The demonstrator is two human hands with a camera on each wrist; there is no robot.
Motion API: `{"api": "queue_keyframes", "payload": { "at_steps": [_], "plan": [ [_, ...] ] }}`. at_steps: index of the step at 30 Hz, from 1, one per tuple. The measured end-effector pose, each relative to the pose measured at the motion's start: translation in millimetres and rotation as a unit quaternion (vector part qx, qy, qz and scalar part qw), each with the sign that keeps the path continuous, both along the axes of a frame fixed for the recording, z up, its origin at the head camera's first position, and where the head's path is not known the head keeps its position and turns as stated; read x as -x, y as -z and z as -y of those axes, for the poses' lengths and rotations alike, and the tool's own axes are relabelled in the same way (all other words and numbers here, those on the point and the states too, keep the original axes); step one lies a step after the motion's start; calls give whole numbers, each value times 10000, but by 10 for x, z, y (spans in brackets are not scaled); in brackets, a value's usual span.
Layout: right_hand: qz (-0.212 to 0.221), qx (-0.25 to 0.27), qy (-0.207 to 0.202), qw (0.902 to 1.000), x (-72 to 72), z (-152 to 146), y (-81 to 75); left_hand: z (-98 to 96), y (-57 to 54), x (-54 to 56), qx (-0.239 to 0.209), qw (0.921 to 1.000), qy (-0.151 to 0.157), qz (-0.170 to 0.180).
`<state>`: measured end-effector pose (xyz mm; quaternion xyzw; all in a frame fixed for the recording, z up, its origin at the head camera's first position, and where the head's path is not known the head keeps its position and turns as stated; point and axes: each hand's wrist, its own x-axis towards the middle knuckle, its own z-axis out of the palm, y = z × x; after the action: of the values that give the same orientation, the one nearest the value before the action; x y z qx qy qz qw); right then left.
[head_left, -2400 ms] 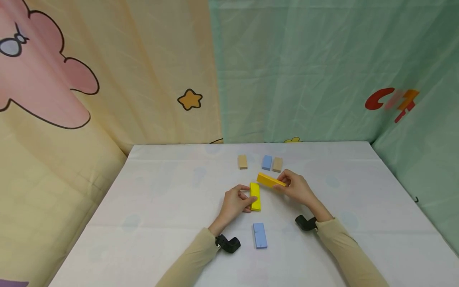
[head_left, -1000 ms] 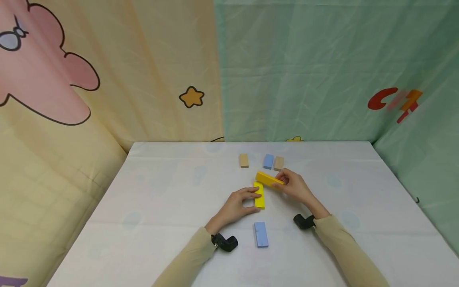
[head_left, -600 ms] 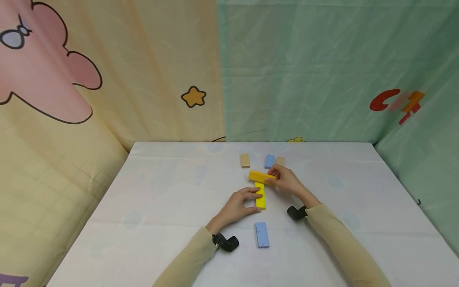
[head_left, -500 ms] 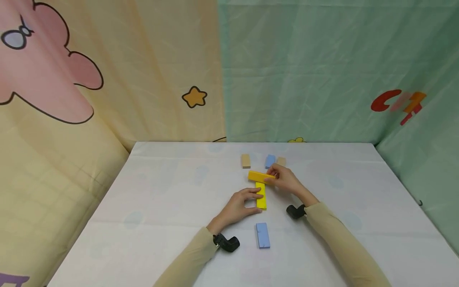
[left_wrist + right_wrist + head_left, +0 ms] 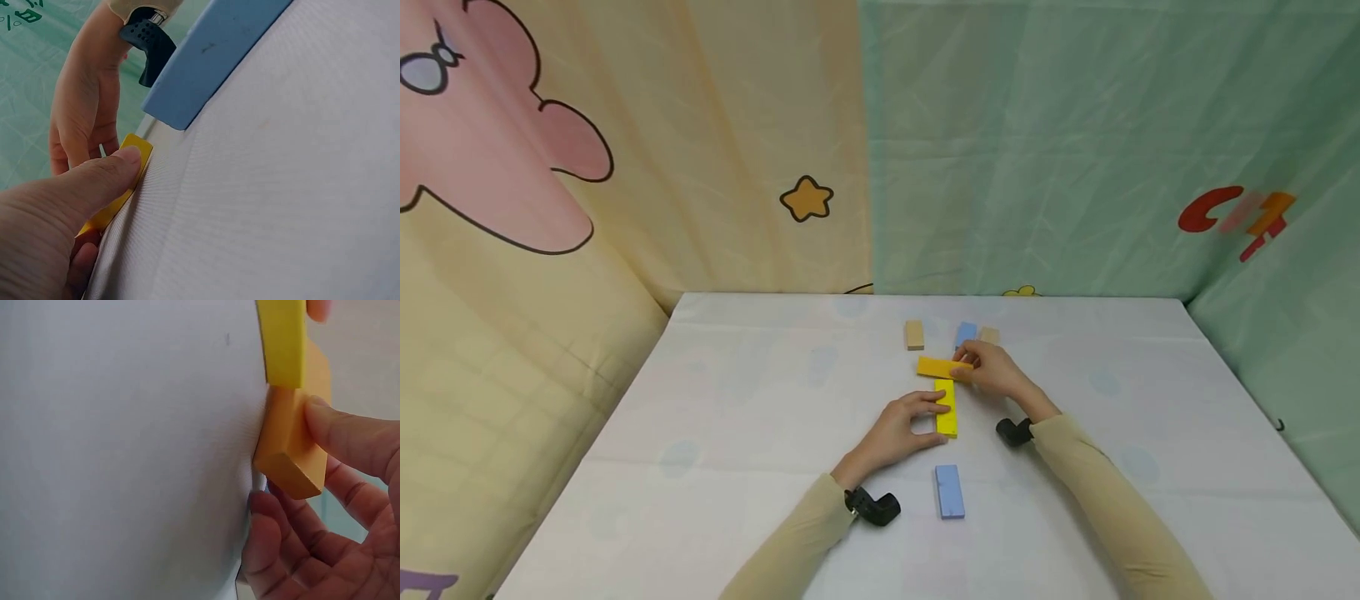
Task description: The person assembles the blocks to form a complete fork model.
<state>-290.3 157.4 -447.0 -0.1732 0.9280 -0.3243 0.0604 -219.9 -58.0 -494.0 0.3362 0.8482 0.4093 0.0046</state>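
Note:
In the head view, a bright yellow block (image 5: 951,422) lies lengthwise on the white table. My left hand (image 5: 891,429) holds it, fingers over its far part and thumb at its near end. Across its far end lies an orange-yellow block (image 5: 934,367), pinched at its right end by my right hand (image 5: 996,371). In the right wrist view, the yellow block (image 5: 282,344) meets the side of the orange-yellow block (image 5: 281,434), and my thumb (image 5: 350,434) presses the latter. The left wrist view shows my left thumb (image 5: 106,178) on the yellow block (image 5: 142,144).
A blue block (image 5: 950,492) lies nearer me on the table (image 5: 700,500). Behind my hands are a tan block (image 5: 914,335), a second blue block (image 5: 966,333) and another tan block (image 5: 990,335), the latter two partly hidden. Patterned curtains (image 5: 1037,150) stand behind the table.
My right hand has carried the orange-yellow block leftward and set it across the yellow block's far end. My left hand has shifted its hold, its thumb now at the near end.

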Motion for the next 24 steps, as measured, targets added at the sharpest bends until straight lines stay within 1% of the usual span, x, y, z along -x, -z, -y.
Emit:
{"api": "queue_keyframes", "payload": {
  "at_steps": [4,6,8,12,15,24],
  "plan": [
    [-235,-337,135,9991,-22,23,-35,6,-16,3,-21,10000,27,-14],
    [-343,-493,111,9981,-31,33,-51,8,-23,-1,-23,10000,26,-4],
    [-408,-614,19,9973,-39,35,-52,8,-24,-6,-24,10000,14,36],
    [-473,-796,-288,9953,-42,17,-35,4,-30,-9,-36,9999,8,103],
    [-533,-810,-449,9943,-38,2,-20,5,-33,-9,-39,9999,16,119],
    [-712,-721,-715,9923,-17,3,-1,9,-17,2,-78,9999,30,119]
  ]
}}
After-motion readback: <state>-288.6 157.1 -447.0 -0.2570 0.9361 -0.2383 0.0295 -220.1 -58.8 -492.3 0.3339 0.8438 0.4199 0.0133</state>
